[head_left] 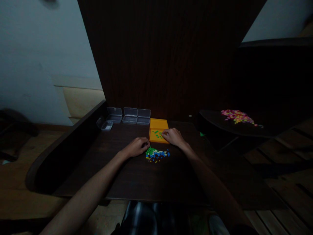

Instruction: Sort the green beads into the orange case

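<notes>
The left hand [137, 146] rests on the dark table [117, 176] with its fingers curled in narrow, fingertips touching the left edge of the bead pile [157, 154]; whether a piece is pinched between them cannot be told. The bead pile is a small loose heap of green, blue, yellow and white pieces lying on the table near the centre, just on the near side of the orange tray [158, 130]. The right hand [173, 136] lies at the tray's near right corner, fingers bent and close together, fingertips over the tray floor among a few green pieces [157, 133] scattered inside; whether it holds one cannot be told. The tray's far half is bare. To the far left of the tray, a row of clear plastic boxes [133, 116] stands open along the back panel, and one smaller clear box [107, 125] sits just on the near side of the leftmost. Well apart to the right, on a separate dark surface [269, 130], lies a second heap of pink and yellow pieces [236, 116].
</notes>
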{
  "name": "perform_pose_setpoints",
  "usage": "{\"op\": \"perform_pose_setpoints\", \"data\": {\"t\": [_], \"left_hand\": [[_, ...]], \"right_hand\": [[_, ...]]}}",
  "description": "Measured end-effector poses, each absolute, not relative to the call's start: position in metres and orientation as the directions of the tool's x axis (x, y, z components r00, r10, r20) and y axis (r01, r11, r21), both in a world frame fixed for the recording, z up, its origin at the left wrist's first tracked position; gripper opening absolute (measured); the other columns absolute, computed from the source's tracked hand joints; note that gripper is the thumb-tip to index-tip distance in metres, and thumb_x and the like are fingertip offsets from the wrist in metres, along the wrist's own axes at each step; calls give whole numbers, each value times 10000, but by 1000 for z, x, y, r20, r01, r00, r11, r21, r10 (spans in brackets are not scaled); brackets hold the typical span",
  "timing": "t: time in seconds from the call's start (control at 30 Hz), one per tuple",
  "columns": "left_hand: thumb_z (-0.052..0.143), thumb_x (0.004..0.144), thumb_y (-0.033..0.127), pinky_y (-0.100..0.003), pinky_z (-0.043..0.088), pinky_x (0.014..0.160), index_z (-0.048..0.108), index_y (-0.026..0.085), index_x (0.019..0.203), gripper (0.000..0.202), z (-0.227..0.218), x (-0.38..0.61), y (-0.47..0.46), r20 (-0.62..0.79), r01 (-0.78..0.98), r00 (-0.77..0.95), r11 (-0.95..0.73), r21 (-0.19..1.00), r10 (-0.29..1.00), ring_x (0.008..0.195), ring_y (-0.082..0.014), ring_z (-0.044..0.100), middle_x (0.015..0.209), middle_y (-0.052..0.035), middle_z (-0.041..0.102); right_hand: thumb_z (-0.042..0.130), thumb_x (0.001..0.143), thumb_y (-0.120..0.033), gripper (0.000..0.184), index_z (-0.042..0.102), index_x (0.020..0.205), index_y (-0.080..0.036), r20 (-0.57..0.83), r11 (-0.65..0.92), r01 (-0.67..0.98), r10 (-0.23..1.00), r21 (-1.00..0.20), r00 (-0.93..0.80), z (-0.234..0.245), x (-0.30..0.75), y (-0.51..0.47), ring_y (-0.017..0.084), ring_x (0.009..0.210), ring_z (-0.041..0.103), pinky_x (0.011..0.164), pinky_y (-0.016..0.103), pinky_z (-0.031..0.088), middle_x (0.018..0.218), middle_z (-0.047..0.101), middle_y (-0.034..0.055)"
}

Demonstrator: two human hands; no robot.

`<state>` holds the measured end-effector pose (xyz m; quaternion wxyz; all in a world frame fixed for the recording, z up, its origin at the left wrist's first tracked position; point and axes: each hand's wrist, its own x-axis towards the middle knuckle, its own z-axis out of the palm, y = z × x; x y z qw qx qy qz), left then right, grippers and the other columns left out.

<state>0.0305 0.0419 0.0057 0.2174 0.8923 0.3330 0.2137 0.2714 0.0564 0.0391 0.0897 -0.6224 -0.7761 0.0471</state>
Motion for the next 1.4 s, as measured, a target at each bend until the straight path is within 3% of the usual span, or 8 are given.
{"op": "perform_pose_setpoints", "data": {"t": [0.37,0.6,0.83,1.03,1.4], "left_hand": [[516,869,194,-212,404,604,665,154,840,157,6,31,41,298,464,654,-680,568,695,629,-114,565,745,-16,634],[552,872,261,-218,410,597,696,153,861,180,8,37,45,427,482,420,-596,643,801,613,-115,525,702,-4,607],[599,843,231,-309,476,819,711,162,845,132,9,53,61,495,566,343,-596,570,798,846,-172,545,874,-41,524],[620,809,203,-397,419,983,726,165,786,115,2,65,82,401,686,332,-510,518,854,1059,-246,491,1042,-84,508],[591,791,197,-425,404,978,742,158,759,160,2,78,93,327,786,336,-454,419,883,1088,-290,467,1102,-118,549]], "right_hand": [[476,904,-327,319,733,1067,-228,41,190,973,982,-132,-186,39,267,54,221,914,685,756,262,459,993,747,91],[494,883,-306,307,735,1058,-230,128,132,967,986,-216,-106,40,277,49,186,867,684,705,228,445,961,755,62],[507,862,-294,289,744,1015,-233,230,148,955,969,-258,-88,32,281,46,180,790,684,659,227,428,899,761,47],[515,857,-274,272,754,977,-225,279,167,950,956,-265,-90,32,280,41,172,736,680,640,228,418,857,762,50],[529,851,-280,271,757,984,-221,310,215,935,943,-282,-123,28,280,40,159,704,676,633,215,411,806,760,41]]}}
